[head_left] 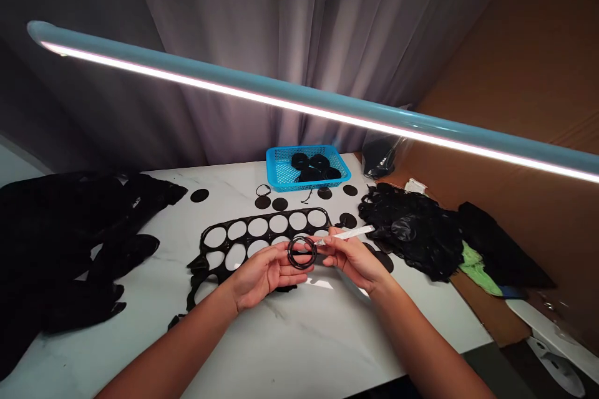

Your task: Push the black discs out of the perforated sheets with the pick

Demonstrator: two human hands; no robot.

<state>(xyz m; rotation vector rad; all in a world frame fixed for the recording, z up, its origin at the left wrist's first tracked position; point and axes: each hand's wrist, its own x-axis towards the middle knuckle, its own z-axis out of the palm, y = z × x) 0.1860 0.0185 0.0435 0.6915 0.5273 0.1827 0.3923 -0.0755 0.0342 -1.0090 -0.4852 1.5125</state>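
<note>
I have some thin black rings (302,267) on the fingers of my left hand (262,277). That hand is open, with the palm up and the fingers pointing over to my right hand (353,259). The rings sit near the tips of my fingers, well away from my wrist, and I can see my fingers through the round hole in them. My right hand is closed on a thin white tool (352,233). The tool leans, and its pointy end is down close to the rings, just on their right side. I cannot tell if the point touches them.

Under and behind my hands, a floppy black sheet (247,240) full of big round holes lies on the white table (281,349). Past it are flat black circles (279,204), and more of them are near my right hand. Farther back is a blue basket (304,187) with round black bundles (309,173) in it. A big dark heap (60,230) is on the left. On the right there is a messy black pile (412,230), with a bit of green cloth (480,271) beside it. A clear bag (381,153) with something black in it is at the back. A long bright lamp (281,93) goes across above the table.
</note>
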